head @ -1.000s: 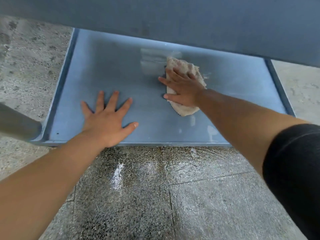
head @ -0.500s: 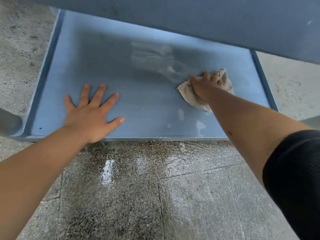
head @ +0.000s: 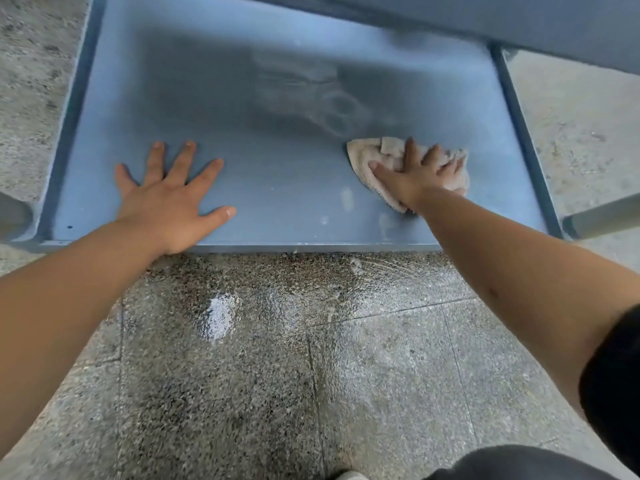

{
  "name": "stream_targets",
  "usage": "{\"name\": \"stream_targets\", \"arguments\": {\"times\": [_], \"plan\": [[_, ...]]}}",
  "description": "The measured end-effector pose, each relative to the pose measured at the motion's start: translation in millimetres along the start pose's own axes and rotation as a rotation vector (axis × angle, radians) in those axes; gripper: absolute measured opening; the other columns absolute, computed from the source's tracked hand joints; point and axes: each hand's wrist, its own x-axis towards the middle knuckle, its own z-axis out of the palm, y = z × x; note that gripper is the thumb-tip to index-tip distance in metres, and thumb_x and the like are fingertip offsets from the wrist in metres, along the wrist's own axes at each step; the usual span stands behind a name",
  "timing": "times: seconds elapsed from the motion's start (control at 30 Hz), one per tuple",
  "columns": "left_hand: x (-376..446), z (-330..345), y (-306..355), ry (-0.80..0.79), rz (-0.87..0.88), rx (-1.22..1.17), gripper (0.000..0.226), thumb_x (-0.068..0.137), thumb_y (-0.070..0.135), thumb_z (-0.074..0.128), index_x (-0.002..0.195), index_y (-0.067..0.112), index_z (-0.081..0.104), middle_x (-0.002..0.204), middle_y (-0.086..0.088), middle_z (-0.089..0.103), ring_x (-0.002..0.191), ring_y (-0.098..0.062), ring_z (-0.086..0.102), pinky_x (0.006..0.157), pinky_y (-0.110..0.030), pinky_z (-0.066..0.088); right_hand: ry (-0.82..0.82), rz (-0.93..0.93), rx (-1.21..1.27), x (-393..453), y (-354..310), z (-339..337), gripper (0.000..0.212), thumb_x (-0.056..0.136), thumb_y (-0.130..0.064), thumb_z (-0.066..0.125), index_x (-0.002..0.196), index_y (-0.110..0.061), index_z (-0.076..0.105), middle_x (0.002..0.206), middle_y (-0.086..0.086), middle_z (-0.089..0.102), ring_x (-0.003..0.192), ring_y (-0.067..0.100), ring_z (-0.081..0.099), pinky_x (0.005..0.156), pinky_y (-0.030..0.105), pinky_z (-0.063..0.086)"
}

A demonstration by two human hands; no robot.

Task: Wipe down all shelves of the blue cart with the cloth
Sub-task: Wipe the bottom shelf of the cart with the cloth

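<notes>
Pressing flat, the right hand [head: 417,174] pushes the cloth [head: 372,157] on the low shelf [head: 277,188] to rub it clean. The left hand [head: 169,199] lies spread open, likely for balance.

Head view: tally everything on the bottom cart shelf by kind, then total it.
Hands: 2 (left hand flat on the shelf, right hand pressing down)
Cloths: 1 (beige cloth under the right hand)
Total: 3
</notes>
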Motion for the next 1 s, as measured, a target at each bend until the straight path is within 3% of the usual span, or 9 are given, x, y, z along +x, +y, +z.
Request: {"name": "stream_targets", "arguments": {"times": [0.1,0.27,0.43,0.6,0.77,1.0], "plan": [[0.9,-0.5,-0.2,0.003,-0.001,0.011,0.084,0.072,0.089,0.002,0.145,0.05,-0.012,0.162,0.008,-0.013,0.147,-0.03,-0.012,0.106,-0.073,0.007,0.006,0.027,0.001,-2.7,-13.0,3.6,0.107,0.059,-0.098,0.023,0.151,-0.049,-0.003,0.164,0.007,-0.016,0.144,0.047,-0.022,0.11,0.071,-0.011],[0.8,1.1,1.5,-0.013,0.005,0.008,0.085,0.072,0.089,0.002,0.146,0.048,-0.011,0.161,0.009,-0.013,0.147,-0.031,-0.013,0.106,-0.073,0.004,-0.006,-0.094,0.003,-27.9,-36.1,22.4,0.093,0.066,-0.093,0.015,0.149,-0.054,0.001,0.165,-0.002,-0.014,0.146,0.04,-0.022,0.107,0.071,-0.015],[1.1,-4.4,1.0,-0.105,0.011,-0.023,0.079,0.078,0.083,0.006,0.146,0.047,-0.011,0.16,0.009,-0.019,0.145,-0.03,-0.019,0.106,-0.073,-0.001,-0.068,-0.351,-0.003,-73.0,-85.0,47.1,0.09,0.066,-0.094,0.019,0.147,-0.057,0.007,0.164,-0.012,-0.012,0.147,0.035,-0.021,0.105,0.073,-0.016],[2.4,-5.6,-1.5,-0.116,0.02,-0.087,0.063,0.087,0.069,-0.002,0.147,0.05,-0.01,0.159,0.011,-0.023,0.145,-0.025,-0.024,0.108,-0.07,-0.008,0.0,-0.644,-0.042,-115.0,-117.9,68.6,0.079,0.072,-0.089,0.027,0.142,-0.052,0.029,0.164,-0.014,0.007,0.151,0.031,-0.003,0.107,0.071,-0.007],[2.5,-5.9,-2.8,-0.123,0.018,-0.116,0.064,0.084,0.07,-0.007,0.145,0.053,-0.01,0.159,0.013,-0.023,0.144,-0.022,-0.025,0.108,-0.067,-0.011,0.116,-0.968,-0.128,-132.7,-106.9,80.1,0.066,0.081,-0.074,0.052,0.137,-0.04,0.044,0.16,-0.009,0.029,0.149,0.031,0.02,0.108,0.075,0.01],[1.8,-6.2,-3.4,-0.12,0.03,-0.105,0.062,0.087,0.071,-0.002,0.145,0.053,-0.009,0.159,0.014,-0.022,0.145,-0.021,-0.024,0.109,-0.067,-0.008,0.138,-1.176,-0.26,-121.5,-67.9,66.6,0.073,0.077,-0.031,0.08,0.142,-0.027,0.047,0.157,0.012,0.035,0.14,0.043,0.036,0.107,0.072,0.026]]}}
